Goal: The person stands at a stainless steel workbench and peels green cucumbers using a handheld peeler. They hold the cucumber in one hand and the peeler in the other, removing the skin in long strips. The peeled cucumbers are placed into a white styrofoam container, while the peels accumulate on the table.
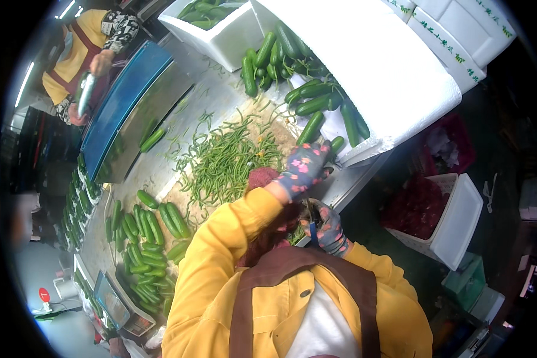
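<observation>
My left hand (302, 169), in a grey glove with pink flowers, reaches over the table's right edge. Its fingers curl round a green cucumber (337, 143), whose end shows past the fingertips; the rest is hidden. Close to my chest, my right hand (330, 229), gloved alike, is closed on a blue-handled tool (313, 229) that looks like scissors, its dark tip pointing away from me. Beside the left hand, more cucumbers (313, 106) spill from a tipped white foam box (393, 77). A heap of thin, curved green stems (226, 161) covers the middle of the table.
Cucumbers (155, 262) lie in piles at the near left, beside a scale (113, 301). A foam box (220, 45) of cucumbers stands at the back. Across a blue-topped divider (125, 98), another person (86, 53) handles a wrapped item. A white crate (435, 209) sits lower right.
</observation>
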Demonstrator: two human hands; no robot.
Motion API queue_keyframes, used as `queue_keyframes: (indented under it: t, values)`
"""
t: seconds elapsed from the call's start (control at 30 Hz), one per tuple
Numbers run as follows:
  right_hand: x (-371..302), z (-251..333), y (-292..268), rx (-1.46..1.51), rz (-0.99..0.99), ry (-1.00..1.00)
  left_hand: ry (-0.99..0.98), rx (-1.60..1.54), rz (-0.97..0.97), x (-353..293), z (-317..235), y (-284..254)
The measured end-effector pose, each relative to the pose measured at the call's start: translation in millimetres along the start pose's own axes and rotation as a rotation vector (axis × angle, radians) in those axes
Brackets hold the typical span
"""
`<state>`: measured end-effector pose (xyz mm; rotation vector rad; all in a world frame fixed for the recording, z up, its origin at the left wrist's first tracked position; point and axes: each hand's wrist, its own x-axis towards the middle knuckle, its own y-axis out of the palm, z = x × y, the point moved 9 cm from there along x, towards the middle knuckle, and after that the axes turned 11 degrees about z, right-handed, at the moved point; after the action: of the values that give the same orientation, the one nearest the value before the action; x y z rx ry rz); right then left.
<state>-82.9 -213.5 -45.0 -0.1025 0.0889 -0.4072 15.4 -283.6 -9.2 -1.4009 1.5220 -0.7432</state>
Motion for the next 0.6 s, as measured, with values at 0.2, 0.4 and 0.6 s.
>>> queue_keyframes:
  t: [0.2,0.4,0.6]
  values:
    - [-6,-29,16,1.159,0.142,0.117,0.021,-0.34,-0.276,4,28,-18]
    - [-2,-12,-8,-0.107,-0.01,-0.029,-0.249,-0.231,-0.192,26,51,-17]
    - [-1,-5,-2,0.399,0.084,0.115,0.083,-0.631,-0.507,1,78,-18]
